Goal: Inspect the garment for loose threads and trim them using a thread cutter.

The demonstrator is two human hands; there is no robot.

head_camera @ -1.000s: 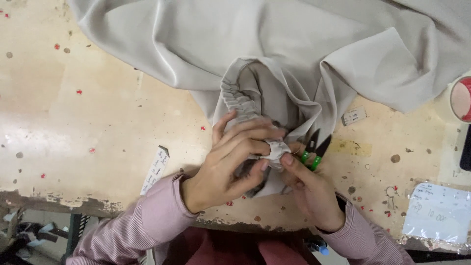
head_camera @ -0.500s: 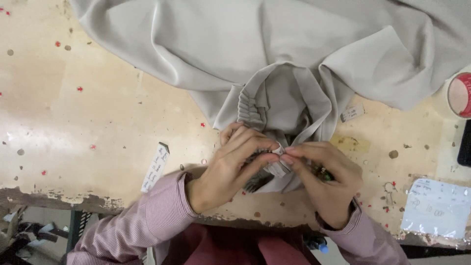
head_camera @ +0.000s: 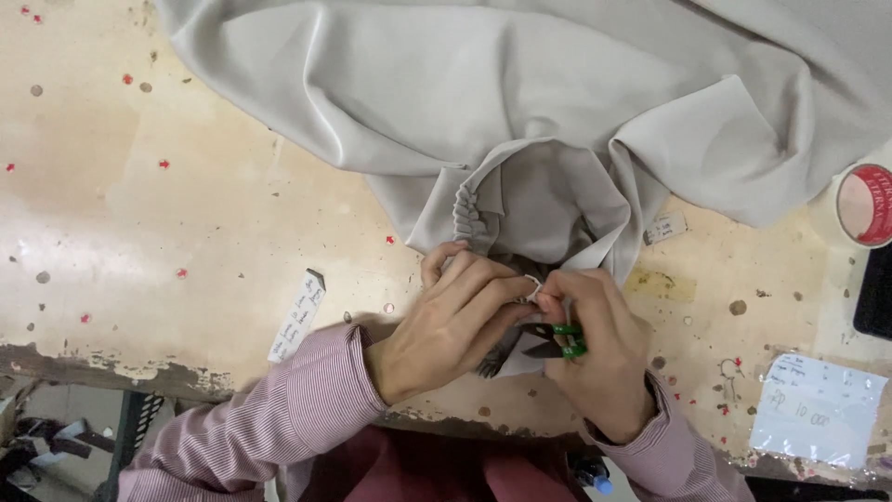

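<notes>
1. From my remote seat, I take the grey garment as my landmark; it lies bunched over the upper middle and right of the worn wooden workbench.
2. Far left of the garment, the bench top carries small red specks and dark spots, and its near edge is chipped.
3. Left of and below the garment's gathered hem, a narrow white paper strip with handwriting lies flat on the bench, apart from the cloth.
4. Just below the garment's gathered elastic edge, my left hand rests with its fingers curled in, pinching a small fold of the fabric between thumb and fingertips; its sleeve is pink striped.
5. Touching it on the right, still under the garment's hem, my right hand is closed around green-handled thread snips, whose dark blades point left under the left hand's fingers. I cannot tell whether the blades are apart or together.
6. Right of the gathered hem, a small white tag lies just beside the cloth's edge.
7. Below and right of the garment, a handwritten paper slip in clear plastic sits near the bench edge.
8. Far right of the garment, a red-and-white tape roll sits beside its outer fold.
</notes>
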